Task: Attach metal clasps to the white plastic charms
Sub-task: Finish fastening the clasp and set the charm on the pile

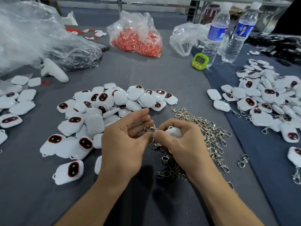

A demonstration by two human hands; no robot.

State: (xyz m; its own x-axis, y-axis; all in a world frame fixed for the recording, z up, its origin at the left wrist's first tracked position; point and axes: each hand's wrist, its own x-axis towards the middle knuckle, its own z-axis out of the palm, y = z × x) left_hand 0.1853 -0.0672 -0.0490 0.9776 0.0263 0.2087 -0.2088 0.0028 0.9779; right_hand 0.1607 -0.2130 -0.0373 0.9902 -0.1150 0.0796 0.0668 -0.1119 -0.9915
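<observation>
The right hand [184,144] grips a small white plastic charm [174,131], the left hand [125,144] pinches a silver metal clasp [150,128] between them. Best to steady the charm's loop and feed the clasp in squarely.

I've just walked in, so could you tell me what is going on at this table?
A person is fitting metal clasps to white charms. The right hand holds a white charm and the left hand pinches a clasp next to it, above the pile of loose clasps. Whether it is hooked on yet cannot be seen. A heap of bare charms lies ahead; finished charms with clasps lie to the right.
</observation>
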